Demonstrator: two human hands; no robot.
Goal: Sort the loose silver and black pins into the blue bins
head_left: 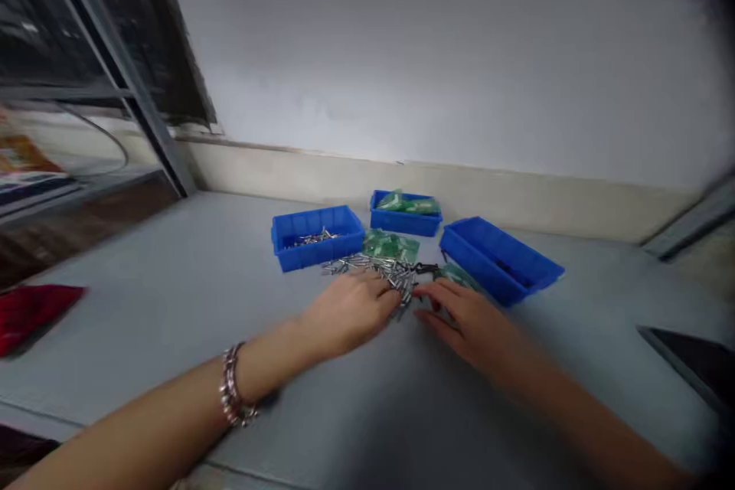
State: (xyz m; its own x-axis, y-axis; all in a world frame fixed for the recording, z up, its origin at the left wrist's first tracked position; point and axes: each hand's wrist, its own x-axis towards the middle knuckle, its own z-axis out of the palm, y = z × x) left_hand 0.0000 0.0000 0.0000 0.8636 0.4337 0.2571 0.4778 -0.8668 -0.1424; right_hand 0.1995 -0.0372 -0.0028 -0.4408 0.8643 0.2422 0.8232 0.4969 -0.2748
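Note:
A heap of thin silvery metal pins (390, 269), screws or rivets by their look, lies loose on the grey table in front of the blue bins. My left hand (356, 306), with a beaded bracelet on its wrist, rests at the heap's near left edge. Its fingers are curled together, and what they hold, if anything, is hidden. At the heap's right side is my right hand (465, 318), slightly blurred, its thumb and fingers apart. Dark small pieces (426, 268) lie just beyond its fingertips. A green plastic bag (390, 245) sits behind the heap.
The left blue bin (315, 251) contains more metal pins. Green bags fill the back blue bin (406, 223); dark pieces lie in the right blue bin (499, 272). A red item (37, 310) lies far left, a dark flat object (689, 360) far right. A wall rises behind.

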